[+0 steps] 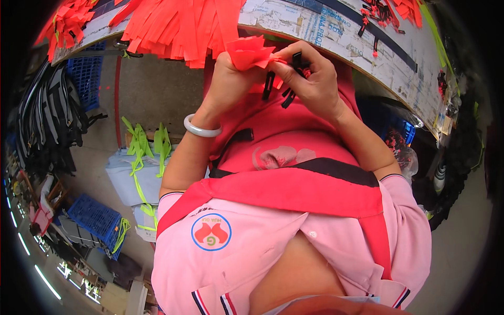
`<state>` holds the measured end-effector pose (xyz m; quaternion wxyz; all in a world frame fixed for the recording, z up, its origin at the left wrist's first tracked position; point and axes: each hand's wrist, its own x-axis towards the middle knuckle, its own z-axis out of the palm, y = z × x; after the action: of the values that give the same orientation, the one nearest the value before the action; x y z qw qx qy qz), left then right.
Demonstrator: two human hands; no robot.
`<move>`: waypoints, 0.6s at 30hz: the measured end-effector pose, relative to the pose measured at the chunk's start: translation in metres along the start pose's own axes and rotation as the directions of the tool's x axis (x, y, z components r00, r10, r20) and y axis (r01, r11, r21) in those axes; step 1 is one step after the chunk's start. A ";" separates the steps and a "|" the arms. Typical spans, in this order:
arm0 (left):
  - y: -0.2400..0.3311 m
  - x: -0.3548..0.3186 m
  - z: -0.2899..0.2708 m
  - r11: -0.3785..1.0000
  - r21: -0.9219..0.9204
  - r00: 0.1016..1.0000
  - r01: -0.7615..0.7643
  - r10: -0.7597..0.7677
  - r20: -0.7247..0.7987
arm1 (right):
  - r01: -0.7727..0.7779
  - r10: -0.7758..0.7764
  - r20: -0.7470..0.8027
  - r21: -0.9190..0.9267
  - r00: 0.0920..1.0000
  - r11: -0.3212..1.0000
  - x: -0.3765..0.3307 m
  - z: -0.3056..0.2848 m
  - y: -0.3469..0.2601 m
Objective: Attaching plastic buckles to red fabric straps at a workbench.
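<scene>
My left hand (pixel 227 81) is closed around a folded bunch of bright red-orange fabric strips (pixel 248 52) at the table's near edge. My right hand (pixel 320 84) pinches at the end of those strips, its fingertips close to the left hand's. Several small black zipper-pull-like pieces (pixel 268 84) with red cord ends hang from and between the right fingers. The exact fit between the strips and the black pieces is hidden by my fingers.
A large pile of red-orange strips (pixel 181 26) drapes over the worn table's edge (pixel 336 31). More black pieces with red ends (pixel 379 13) lie at far right. Blue crates (pixel 94 218), black straps (pixel 50 115) and a grey-blue bundle tied with yellow-green strips (pixel 126 176) stand left.
</scene>
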<state>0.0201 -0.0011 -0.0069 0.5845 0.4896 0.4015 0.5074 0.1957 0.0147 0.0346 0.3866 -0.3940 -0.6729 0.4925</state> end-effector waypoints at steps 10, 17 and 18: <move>0.021 0.006 0.000 0.960 -0.244 0.991 0.135 -0.133 0.027 | 0.035 -0.035 0.009 0.017 0.999 0.999 0.003 -0.004 0.002; 0.016 0.001 -0.008 0.991 -0.131 0.998 -0.037 0.042 0.035 | -0.012 0.011 0.038 0.014 0.999 1.000 -0.001 -0.001 -0.008; 0.016 0.001 -0.005 0.991 -0.132 0.999 -0.035 0.040 0.036 | -0.014 0.013 0.038 0.014 0.999 1.000 -0.001 -0.002 -0.008</move>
<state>0.0117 0.0005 0.0079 0.6133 0.4671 0.3465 0.5344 0.1968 0.0126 0.0421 0.3732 -0.3863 -0.6739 0.5072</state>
